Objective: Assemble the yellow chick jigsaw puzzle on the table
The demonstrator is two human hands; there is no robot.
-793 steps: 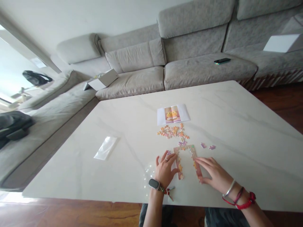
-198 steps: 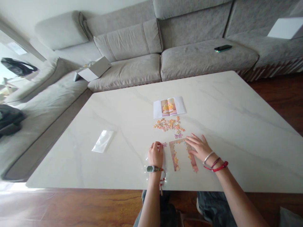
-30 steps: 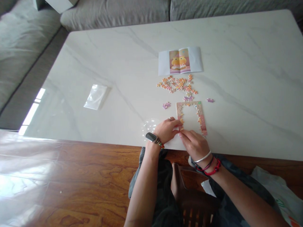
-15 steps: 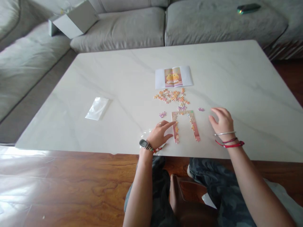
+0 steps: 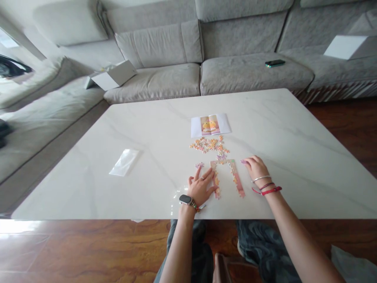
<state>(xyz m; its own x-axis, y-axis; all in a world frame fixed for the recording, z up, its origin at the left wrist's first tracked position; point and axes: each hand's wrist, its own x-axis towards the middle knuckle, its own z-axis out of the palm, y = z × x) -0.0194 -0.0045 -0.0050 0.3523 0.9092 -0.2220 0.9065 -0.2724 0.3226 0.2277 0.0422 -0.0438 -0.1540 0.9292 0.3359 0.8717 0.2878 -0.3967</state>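
Observation:
A partly joined jigsaw puzzle [image 5: 239, 184] lies on the white table, its top and two sides forming a frame that is open toward me. My left hand [image 5: 200, 185] rests with fingers spread at the frame's left side, its index finger reaching to a small purple cluster of pieces [image 5: 199, 165]. To the right of the frame, my right hand [image 5: 257, 167] pinches a purple puzzle piece [image 5: 244, 161] at its fingertips. Loose orange and pink pieces [image 5: 207, 144] are heaped beyond the frame, with more purple pieces [image 5: 221, 157] just above its top edge.
A creased picture sheet [image 5: 196, 126] lies behind the loose pieces. On the left of the table [image 5: 88, 188] is a clear plastic bag [image 5: 125, 162]. A grey sofa [image 5: 165, 80] stands behind, holding a phone [image 5: 275, 63] and a white box [image 5: 114, 75].
My right hand has moved left and taken hold of the lone purple piece. My left hand has spread its fingers toward the purple cluster. The view has tilted up, showing more sofa.

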